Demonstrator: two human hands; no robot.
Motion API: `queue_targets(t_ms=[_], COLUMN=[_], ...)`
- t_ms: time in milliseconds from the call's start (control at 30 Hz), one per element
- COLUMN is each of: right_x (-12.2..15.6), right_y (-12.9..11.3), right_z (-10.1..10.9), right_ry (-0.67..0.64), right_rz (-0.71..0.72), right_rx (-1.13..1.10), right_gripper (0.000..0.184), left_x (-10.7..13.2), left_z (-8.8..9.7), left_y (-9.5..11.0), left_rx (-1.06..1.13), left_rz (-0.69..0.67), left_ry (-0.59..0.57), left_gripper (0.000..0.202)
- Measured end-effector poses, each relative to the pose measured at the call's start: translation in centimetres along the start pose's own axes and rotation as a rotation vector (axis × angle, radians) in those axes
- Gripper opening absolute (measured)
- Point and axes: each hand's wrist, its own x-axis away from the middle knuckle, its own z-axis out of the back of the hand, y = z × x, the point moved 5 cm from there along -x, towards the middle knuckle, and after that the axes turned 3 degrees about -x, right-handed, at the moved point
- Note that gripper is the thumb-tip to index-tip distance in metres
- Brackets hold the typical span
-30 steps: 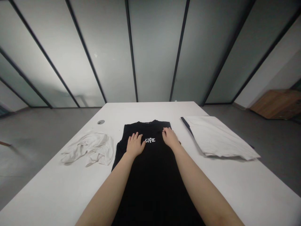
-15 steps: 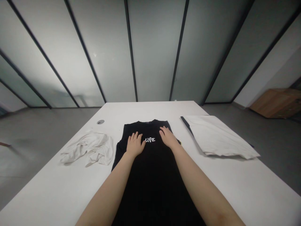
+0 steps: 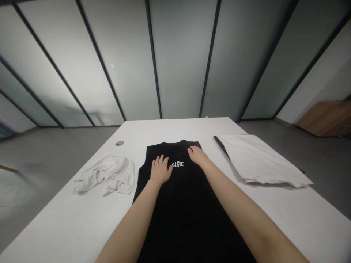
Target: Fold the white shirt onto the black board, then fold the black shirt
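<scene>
Frosted glass panels (image 3: pixel 181 62) in dark frames are rising beyond the white worktop (image 3: pixel 192 128), and a wooden cabinet (image 3: pixel 326 122) is standing off to the right. The black shirt (image 3: pixel 189 215) is lying lengthwise down the middle of the worktop, its collar toward the far edge and its white LIFE print (image 3: pixel 178 164) near the top.

Your left hand (image 3: pixel 160 170) is pressing palm down just left of the print, fingers spread. Your right hand (image 3: pixel 197 155) is lying flat just right of it, fingers close together, near the collar. Both hands are open and do not appear to be gripping anything.

Compared with a moment ago, your hands are barely shifting, your right fingers are edging slightly nearer the print, and the view is turning a little to the right. The shirt is staying flat beneath your palms.

A crumpled white cloth (image 3: pixel 105 175) is lying just left of the shirt, while a folded white cloth (image 3: pixel 263 160) is lying toward the right edge, with a dark edge (image 3: pixel 221 146) showing beneath it. The shirt's lower end is running out of view, and your arms are covering parts of it, so you cannot tell how those parts are lying.
</scene>
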Motion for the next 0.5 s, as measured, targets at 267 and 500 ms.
queue_targets(t_ms=[267, 500], right_x=[-1.6, -2.7], right_y=[1.8, 2.4], right_z=[0.1, 0.2], right_ry=[0.068, 0.054], right_rz=[-0.062, -0.071], right_rx=[0.068, 0.068], right_gripper=[0.063, 0.076], left_x=[0.0, 0.1], left_z=[0.1, 0.3], left_y=[-0.1, -0.1], left_rx=[0.02, 0.029], left_rz=[-0.013, -0.004], left_ry=[0.004, -0.008], left_gripper=[0.057, 0.057])
